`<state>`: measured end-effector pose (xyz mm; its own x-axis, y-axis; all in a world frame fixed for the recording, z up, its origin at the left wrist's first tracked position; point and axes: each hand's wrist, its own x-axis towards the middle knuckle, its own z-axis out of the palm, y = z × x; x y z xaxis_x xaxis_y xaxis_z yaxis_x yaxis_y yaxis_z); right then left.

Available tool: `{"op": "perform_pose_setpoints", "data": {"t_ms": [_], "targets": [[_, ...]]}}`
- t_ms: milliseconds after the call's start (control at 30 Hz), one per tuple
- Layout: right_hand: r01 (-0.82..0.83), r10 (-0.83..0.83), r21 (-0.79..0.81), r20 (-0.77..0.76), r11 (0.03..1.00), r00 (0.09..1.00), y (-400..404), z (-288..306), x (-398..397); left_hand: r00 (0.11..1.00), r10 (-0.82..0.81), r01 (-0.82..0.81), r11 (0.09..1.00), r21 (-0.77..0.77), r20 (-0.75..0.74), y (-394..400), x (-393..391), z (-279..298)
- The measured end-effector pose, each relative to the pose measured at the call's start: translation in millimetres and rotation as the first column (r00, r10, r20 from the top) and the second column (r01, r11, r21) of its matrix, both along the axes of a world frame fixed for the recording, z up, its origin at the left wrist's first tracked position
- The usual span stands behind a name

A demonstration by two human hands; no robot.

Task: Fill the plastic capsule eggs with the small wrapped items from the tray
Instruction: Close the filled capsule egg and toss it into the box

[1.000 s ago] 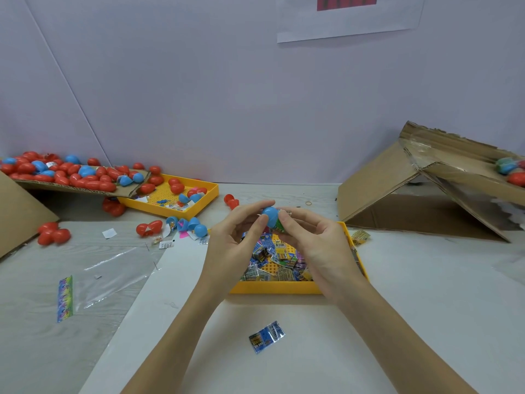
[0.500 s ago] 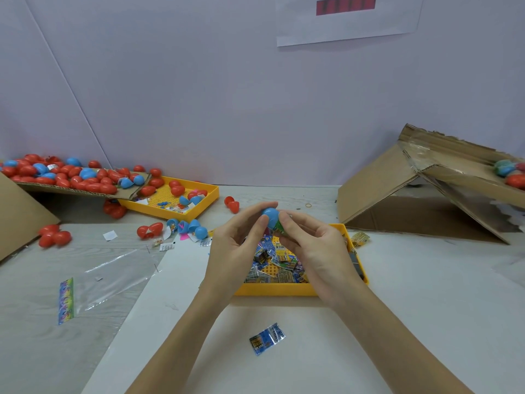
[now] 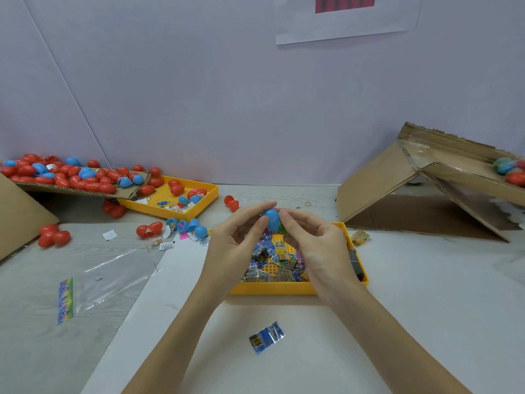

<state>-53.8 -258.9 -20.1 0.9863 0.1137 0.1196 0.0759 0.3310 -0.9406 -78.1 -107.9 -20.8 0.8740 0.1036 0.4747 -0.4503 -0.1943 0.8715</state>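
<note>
One blue capsule egg (image 3: pixel 271 219) in hand; task far from complete.
It is pinched between left hand (image 3: pixel 237 241) and right hand (image 3: pixel 318 245); many wrapped items (image 3: pixel 277 261) remain in the tray (image 3: pixel 272 288), and numerous empty eggs (image 3: pixel 71 177) are left.

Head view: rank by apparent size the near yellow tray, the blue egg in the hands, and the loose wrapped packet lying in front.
1. Near yellow tray, clearly largest.
2. and 3. Loose wrapped packet and blue egg look alike; the fingers hide part of the egg, so I cannot order them.

Green piece (image 3: pixel 281 228) mostly hidden behind hands; right-edge eggs (image 3: pixel 511 173) cut off.
</note>
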Motion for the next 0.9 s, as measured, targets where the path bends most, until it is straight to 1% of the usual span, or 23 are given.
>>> {"op": "perform_pose_setpoints", "data": {"t_ms": [200,300,400,633,767,900], "targets": [[0.023,-0.023,-0.019,-0.003,1.000,1.000,3.2,-2.6,-1.5,1.000,0.017,-0.017,1.000,0.010,-0.008,-0.8,0.3,-0.8],[-0.036,0.036,-0.034,0.008,0.999,0.999,3.6,-3.5,-1.1,0.998,0.059,-0.059,0.998,-0.017,0.004,-0.7,0.3,-1.1],[-0.104,0.109,-0.107,0.038,0.989,0.993,-1.0,-1.4,1.5,0.997,0.073,-0.073,0.997,-0.034,0.002,1.6,1.2,-0.1],[-0.088,0.096,-0.160,0.042,0.983,0.994,-5.0,-1.6,2.9,0.999,0.042,-0.042,0.999,0.032,-0.013,2.5,2.2,-0.5],[-0.100,0.101,-0.142,0.004,0.985,0.995,-4.8,-0.7,3.3,0.998,0.055,-0.055,0.998,0.021,0.014,1.6,1.3,-0.6],[-0.148,0.145,-0.091,-0.040,0.985,0.989,-3.8,-0.7,3.3,0.995,0.090,-0.089,0.996,-0.013,0.032,0.3,1.2,-2.9]]}}
